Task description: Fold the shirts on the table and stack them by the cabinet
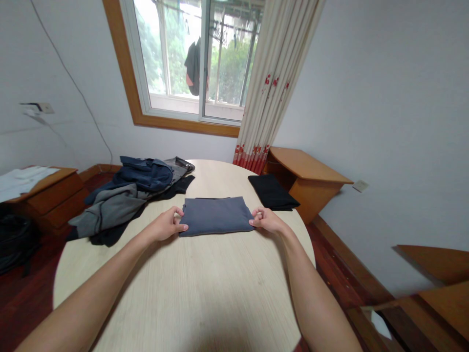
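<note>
Two bare forearms (315, 283) are stretched forward over one round, pale table (176, 298). At their ends, one folded grey-blue cloth (216, 215) is held flat on the tabletop, set between the two hands. Its left end is pinched by the left hand (166, 225), with the thumb laid at the near corner and the fingers curled just beyond. Its right end is pinched likewise by the right hand (269, 220). Most of the cloth is left uncovered between the fingertips.

Just beyond the right hand, one folded black cloth (274, 191) is laid near the table's edge. On the left, one loose heap of clothes (141, 178) in navy, grey and black is spread; how many garments it holds cannot be told. Past the table, one wooden cabinet (60, 205) is seen on the left and one wooden desk (309, 168) on the right. One curtain (269, 88) with red flowers is hung beside one window (170, 105), through which greenery is seen.
</note>
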A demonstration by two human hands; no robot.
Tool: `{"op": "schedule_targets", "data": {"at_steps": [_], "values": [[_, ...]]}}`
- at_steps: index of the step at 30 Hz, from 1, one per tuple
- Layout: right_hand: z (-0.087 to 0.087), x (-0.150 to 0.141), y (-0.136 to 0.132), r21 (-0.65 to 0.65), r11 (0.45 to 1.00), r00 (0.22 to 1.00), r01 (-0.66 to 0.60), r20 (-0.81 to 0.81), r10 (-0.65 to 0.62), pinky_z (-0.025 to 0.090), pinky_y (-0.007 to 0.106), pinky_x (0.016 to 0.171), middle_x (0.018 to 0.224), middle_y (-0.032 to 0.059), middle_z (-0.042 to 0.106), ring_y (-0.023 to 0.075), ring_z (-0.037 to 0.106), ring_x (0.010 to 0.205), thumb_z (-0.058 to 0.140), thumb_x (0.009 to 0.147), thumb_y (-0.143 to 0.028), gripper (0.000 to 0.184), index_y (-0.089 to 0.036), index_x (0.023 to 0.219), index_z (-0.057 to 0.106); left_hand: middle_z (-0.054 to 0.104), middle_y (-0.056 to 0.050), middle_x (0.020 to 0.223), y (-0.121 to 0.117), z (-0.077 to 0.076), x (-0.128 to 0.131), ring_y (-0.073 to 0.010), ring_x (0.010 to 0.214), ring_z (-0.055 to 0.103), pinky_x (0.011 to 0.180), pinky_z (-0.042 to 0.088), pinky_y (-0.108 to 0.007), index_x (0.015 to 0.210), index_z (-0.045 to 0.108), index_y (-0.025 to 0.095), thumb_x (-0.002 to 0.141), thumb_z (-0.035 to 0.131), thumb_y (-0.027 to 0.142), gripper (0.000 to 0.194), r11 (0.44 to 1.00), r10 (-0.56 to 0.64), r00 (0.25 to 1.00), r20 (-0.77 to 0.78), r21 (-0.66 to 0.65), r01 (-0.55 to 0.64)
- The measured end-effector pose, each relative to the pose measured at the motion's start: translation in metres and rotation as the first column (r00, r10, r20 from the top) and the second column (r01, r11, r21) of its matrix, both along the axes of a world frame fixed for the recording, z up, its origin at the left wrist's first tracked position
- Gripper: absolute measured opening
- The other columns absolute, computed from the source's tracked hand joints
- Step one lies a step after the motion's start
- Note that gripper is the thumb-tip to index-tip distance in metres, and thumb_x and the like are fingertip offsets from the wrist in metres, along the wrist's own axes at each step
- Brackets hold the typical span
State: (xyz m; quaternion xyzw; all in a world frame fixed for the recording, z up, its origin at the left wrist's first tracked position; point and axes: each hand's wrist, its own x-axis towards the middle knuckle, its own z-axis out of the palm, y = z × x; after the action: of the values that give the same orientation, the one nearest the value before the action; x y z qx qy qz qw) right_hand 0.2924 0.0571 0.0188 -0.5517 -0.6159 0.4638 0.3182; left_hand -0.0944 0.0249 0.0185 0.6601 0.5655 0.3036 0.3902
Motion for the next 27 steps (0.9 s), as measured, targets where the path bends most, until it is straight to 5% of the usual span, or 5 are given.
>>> {"op": "schedule_targets", "data": {"at_steps": [3, 7, 14, 21, 27], "values": [[0.004, 0.008, -0.006, -0.102, 0.988, 0.991, -0.113, 0.057, 0.119, 0.027, 0.022, 0.047, 0.051, -0.0080, 0.048, 0.0079, 0.041, 0.046, 0.088, 0.047, -0.039, 0.048, -0.021, 0.069, 0.048, 0.053, 0.010, 0.049, -0.009, 0.008, -0.006, -0.0114, 0.043, 0.044, 0.046, 0.027, -0.023, 0.083, 0.042, 0.024, 0.055, 0.080, 0.045, 0.052, 0.962, -0.170, 0.985, -0.002, -0.218, 0.165], [0.006, 0.011, -0.011, -0.217, 0.944, 0.964, -0.250, 0.032, 0.263, 0.032, 0.023, 0.047, 0.053, -0.0044, 0.054, 0.0108, 0.048, 0.047, 0.090, 0.049, -0.049, 0.051, -0.020, 0.069, 0.053, 0.065, 0.001, 0.056, -0.016, 0.018, -0.017, -0.0140, 0.048, 0.056, 0.047, 0.028, -0.022, 0.077, 0.040, 0.023, 0.055, 0.085, 0.049, 0.056, 0.800, -0.386, 0.915, 0.119, -0.450, 0.396], [-0.009, -0.023, 0.004, -0.053, 0.993, 0.965, 0.101, -0.238, -0.111, 0.037, 0.023, 0.048, 0.066, -0.0023, 0.063, 0.0121, 0.054, 0.053, 0.085, 0.065, -0.051, 0.054, -0.020, 0.100, 0.059, 0.059, 0.006, 0.060, 0.000, 0.004, -0.003, -0.0142, 0.045, 0.056, 0.045, 0.032, -0.023, 0.107, 0.047, 0.020, 0.060, 0.080, 0.058, 0.069, 0.979, 0.091, 0.973, 0.212, -0.198, -0.048], [-0.006, -0.028, 0.001, -0.013, 1.000, 0.943, -0.020, -0.333, 0.014, 0.040, 0.023, 0.055, 0.068, -0.0037, 0.063, 0.0123, 0.057, 0.060, 0.087, 0.062, -0.044, 0.068, -0.018, 0.116, 0.058, 0.046, 0.009, 0.050, 0.006, -0.005, -0.003, -0.0105, 0.043, 0.044, 0.047, 0.030, -0.024, 0.094, 0.063, 0.014, 0.056, 0.081, 0.051, 0.056, 0.989, 0.021, 0.973, 0.231, -0.150, 0.015], [-0.010, -0.030, 0.004, 0.004, 0.999, 0.929, 0.053, -0.368, -0.048, 0.038, 0.025, 0.055, 0.064, -0.0075, 0.057, 0.0120, 0.054, 0.055, 0.086, 0.052, -0.036, 0.070, -0.020, 0.114, 0.056, 0.060, 0.000, 0.065, 0.004, 0.002, -0.004, -0.0136, 0.058, 0.053, 0.054, 0.038, -0.025, 0.070, 0.062, 0.017, 0.056, 0.080, 0.054, 0.044, 0.992, -0.008, 0.964, 0.266, -0.121, 0.042]]}}
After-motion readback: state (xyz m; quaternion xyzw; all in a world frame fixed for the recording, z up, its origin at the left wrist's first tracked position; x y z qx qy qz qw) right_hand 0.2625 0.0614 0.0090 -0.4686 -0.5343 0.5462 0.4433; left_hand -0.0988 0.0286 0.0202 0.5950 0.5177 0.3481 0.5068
